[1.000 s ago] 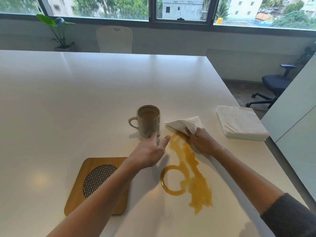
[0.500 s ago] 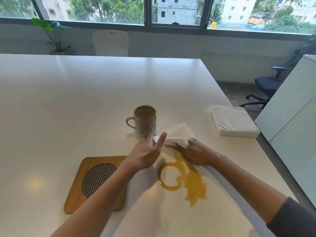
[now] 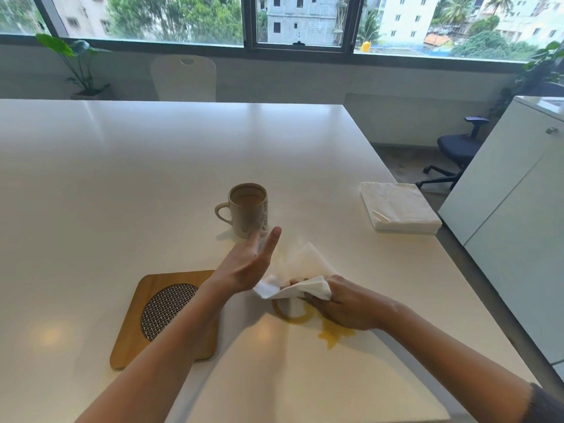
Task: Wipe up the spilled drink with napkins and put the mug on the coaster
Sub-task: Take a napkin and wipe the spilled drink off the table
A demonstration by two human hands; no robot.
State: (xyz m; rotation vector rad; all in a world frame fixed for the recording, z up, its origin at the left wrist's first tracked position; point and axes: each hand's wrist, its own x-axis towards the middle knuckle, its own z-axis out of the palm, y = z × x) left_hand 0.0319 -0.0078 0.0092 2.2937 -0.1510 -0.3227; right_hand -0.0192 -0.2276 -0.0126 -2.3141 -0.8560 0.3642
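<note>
Head camera looks down on both hands. Right hand point(image 3: 341, 303) presses a crumpled white napkin point(image 3: 300, 277) onto the yellow spill point(image 3: 329, 329) on the white worktop point(image 3: 122, 184), fingers curled over the paper's edge, gripping it. Left hand point(image 3: 248, 264) is spread, fingers straight, palm turned toward the napkin, holding nothing; whether it touches the paper, I cannot tell. Just beyond its fingertips stands the mug point(image 3: 248, 209), drink inside, handle pointing left. Under the left forearm lies the wooden coaster point(image 3: 166, 315). Far right of the right hand, a napkin stack point(image 3: 398, 207).
</note>
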